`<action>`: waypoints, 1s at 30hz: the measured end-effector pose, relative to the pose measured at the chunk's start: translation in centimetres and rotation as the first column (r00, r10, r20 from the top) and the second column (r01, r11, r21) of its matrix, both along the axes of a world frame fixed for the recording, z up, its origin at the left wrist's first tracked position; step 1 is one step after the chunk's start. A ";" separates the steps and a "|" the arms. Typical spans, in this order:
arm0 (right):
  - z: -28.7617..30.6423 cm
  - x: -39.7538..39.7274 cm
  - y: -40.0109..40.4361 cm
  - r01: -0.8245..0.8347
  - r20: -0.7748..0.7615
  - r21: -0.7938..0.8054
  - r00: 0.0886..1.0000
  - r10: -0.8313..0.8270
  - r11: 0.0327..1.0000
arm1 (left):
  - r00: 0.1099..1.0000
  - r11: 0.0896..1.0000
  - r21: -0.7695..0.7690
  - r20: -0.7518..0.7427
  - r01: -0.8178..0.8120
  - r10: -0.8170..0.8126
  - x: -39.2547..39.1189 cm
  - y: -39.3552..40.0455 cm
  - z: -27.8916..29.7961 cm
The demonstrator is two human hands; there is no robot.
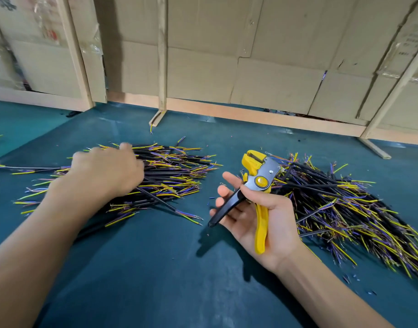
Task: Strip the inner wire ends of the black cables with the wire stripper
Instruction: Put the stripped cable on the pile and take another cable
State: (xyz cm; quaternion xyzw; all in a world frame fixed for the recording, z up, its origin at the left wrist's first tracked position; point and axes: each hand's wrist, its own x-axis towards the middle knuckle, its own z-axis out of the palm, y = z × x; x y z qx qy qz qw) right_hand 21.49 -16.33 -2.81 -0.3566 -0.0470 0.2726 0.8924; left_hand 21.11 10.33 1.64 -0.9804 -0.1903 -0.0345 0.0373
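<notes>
Reaching for the next cable, stripper at the ready.
My right hand [253, 216] is holding the yellow-and-black wire stripper [255, 185], handles spread; my left hand [106, 169] is curling into the left heap of black cables [174, 171], though I cannot tell whether it holds one. The larger right heap [345, 209] is lying beyond on the dark green worktop [155, 268]; plenty seems left.
</notes>
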 end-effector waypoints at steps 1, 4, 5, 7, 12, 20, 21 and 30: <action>0.0 0.0 0.0 0.004 0.005 -0.008 1.000 -0.004 1.000 | 0.999 1.000 0.011 -0.043 -0.019 0.020 -0.2 -0.3 0.1; -0.1 0.0 0.0 0.006 0.010 -0.023 1.000 -0.006 1.000 | 0.999 0.996 0.089 -0.031 0.021 -0.018 -0.4 -0.8 0.3; -0.2 0.1 0.0 0.003 0.011 -0.027 1.000 -0.002 1.000 | 0.999 0.994 0.103 0.002 0.040 -0.040 -0.5 -0.9 0.6; -0.3 0.1 0.0 -0.001 0.018 -0.034 1.000 0.001 0.999 | 0.990 0.993 0.071 0.096 0.092 -0.099 -0.7 -1.1 1.1; -0.2 0.0 0.0 0.008 0.061 -0.038 0.998 -0.006 0.999 | 0.776 0.898 -0.037 0.519 0.438 -0.357 -0.4 -1.6 1.0; 0.6 -0.1 -0.1 0.232 0.360 -0.110 0.915 -0.179 0.966 | 0.659 0.304 -0.589 0.708 0.749 -0.253 -0.7 -6.2 -0.6; 0.6 -0.1 -0.1 0.261 0.393 -0.124 0.899 -0.194 0.957 | 0.671 0.234 -0.629 0.697 0.741 -0.251 -0.8 -6.8 -0.8; 0.3 0.6 -0.3 0.348 0.448 -0.136 0.856 -0.256 0.927 | 0.700 0.006 -0.712 0.688 0.702 -0.191 -1.0 -8.9 -1.6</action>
